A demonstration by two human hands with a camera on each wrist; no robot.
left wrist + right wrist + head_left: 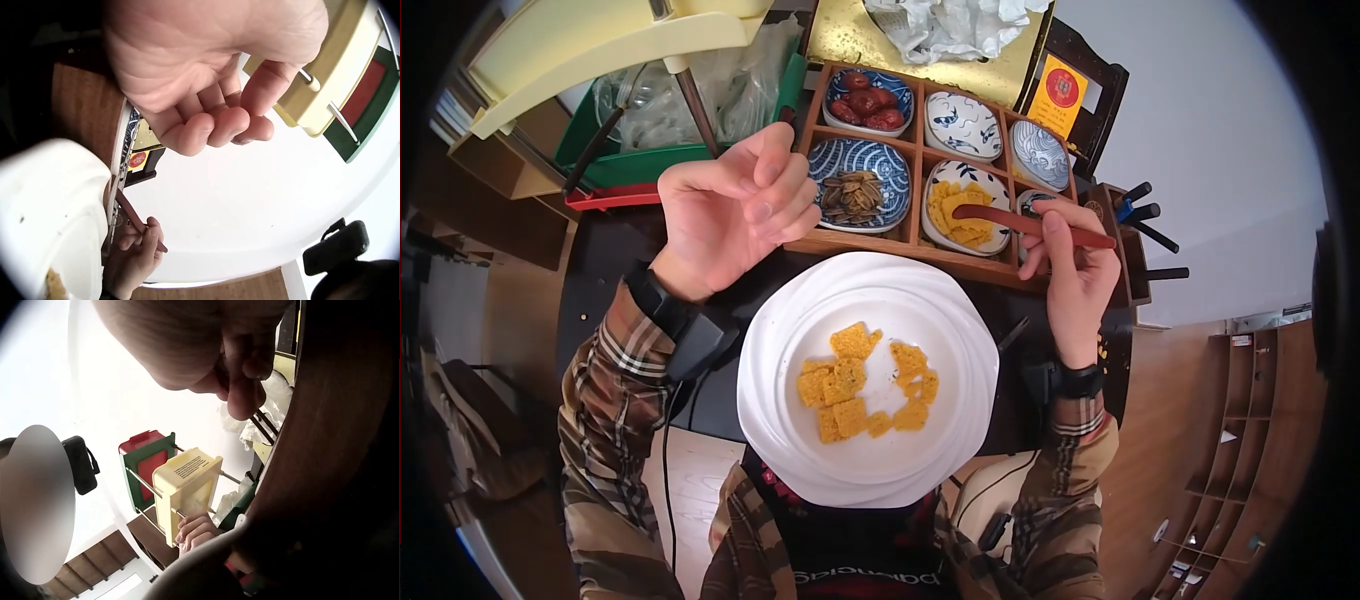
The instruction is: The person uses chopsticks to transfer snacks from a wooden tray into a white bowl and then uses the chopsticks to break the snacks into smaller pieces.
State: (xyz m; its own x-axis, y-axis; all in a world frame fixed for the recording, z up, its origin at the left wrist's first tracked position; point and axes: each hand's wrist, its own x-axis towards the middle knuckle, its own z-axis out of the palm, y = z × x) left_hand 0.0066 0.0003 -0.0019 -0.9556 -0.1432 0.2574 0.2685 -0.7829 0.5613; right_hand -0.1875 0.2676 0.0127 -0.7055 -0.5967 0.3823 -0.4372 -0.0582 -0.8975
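In the head view my right hand (1080,265) grips a pair of reddish-brown wooden tongs (1030,222). Their tips reach over yellow crisps (948,200) in a small leaf-patterned bowl (929,228). Two dark prongs of the tongs (265,427) also show past the fingers in the right wrist view. My left hand (735,205) is raised near the bowl of seeds (852,197), fingers loosely curled with nothing in them. A large white dish (775,440) stands in front of me, with square yellow crisps (842,385) and broken bits lying in it.
The bowls sit in a divided wooden box (915,255); one holds red dates (866,102). Behind it is a gold tray (830,40) with crumpled white wrapping (960,30). A tiered stand with a cream shelf (630,42) and a green tray (660,160) rises at the left.
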